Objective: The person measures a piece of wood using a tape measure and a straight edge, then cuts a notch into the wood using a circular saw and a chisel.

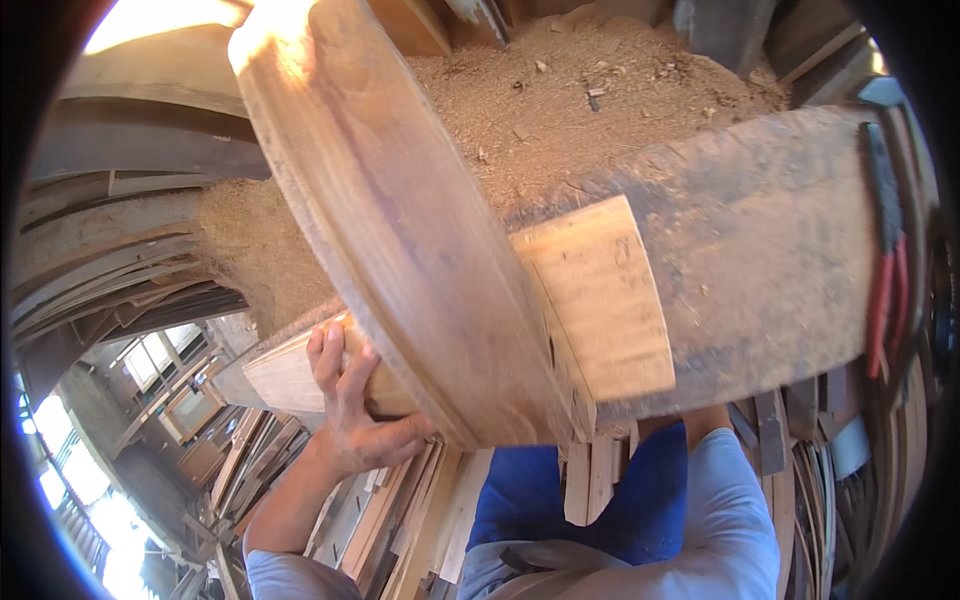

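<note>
Your left hand (pixel 350 410) grips the near end of a pale wooden plank (pixel 300 375), fingers (pixel 330 355) curled over its top edge and clamped on it, thumb underneath. A long moulded timber board (pixel 400 230) lies tilted across that plank, running from upper left down toward you. A short pale offcut block (pixel 600 300) sits just beside the board on the right, resting on the dusty worktop (pixel 770 250). Sawdust (pixel 580 90) is heaped behind. Your right hand is hidden under the worktop; only the forearm (pixel 705 420) shows, so its fingers cannot be told. Red-handled pliers (pixel 885 280) lie at the right edge
</note>
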A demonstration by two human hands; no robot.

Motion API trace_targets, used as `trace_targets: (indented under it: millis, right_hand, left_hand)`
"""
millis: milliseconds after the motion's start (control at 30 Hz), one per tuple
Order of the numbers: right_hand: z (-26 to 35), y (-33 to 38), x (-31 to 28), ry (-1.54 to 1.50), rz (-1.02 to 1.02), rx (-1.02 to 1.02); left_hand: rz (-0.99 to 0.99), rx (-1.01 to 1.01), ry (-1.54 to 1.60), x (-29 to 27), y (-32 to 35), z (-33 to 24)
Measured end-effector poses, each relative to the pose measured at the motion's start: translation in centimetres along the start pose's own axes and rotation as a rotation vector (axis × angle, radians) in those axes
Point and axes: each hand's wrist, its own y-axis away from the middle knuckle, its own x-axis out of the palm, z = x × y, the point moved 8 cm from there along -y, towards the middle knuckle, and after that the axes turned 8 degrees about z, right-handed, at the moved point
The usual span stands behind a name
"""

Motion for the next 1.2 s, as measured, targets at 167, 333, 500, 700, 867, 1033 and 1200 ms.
trace_targets:
  millis: [167, 333, 500, 700, 867, 1033, 1200]
  right_hand:
    - [-3.1, -2.4, 2.5, 0.062, 0.000, 0.053]
    - [-5.9, -0.2, 1.4, 0.061, -0.030, 0.074]
    - [-10.3, 7.7, -4.2, -0.010, -0.268, 0.039]
    - [-10.8, 23.1, -17.8, -0.567, -0.273, 0.221]
    - [-6.3, 36.9, -25.6, -1.431, -0.200, 0.216]
    - [-0.6, 45.6, -30.4, -1.615, -0.493, 0.071]
    - [5.2, 51.0, -33.6, -1.652, -0.571, 0.049]
  left_hand:
    - [-0.008, -0.005, 0.008, 0.2, -0.2, -0.1]
    - [-0.057, 0.038, 0.008, 0.3, 0.0, 0.0]
    - [0.007, 0.033, 0.066, 0.4, -0.9, 0.4]
    - [0.070, -0.057, 0.083, 0.0, 0.2, 0.7]
    - [0.073, -0.063, 0.089, -0.3, -0.6, 0.5]
    - [0.098, -0.076, 0.054, 0.5, -0.9, 0.5]
    - [0.123, -0.101, 0.057, 0.3, -0.7, 0.4]
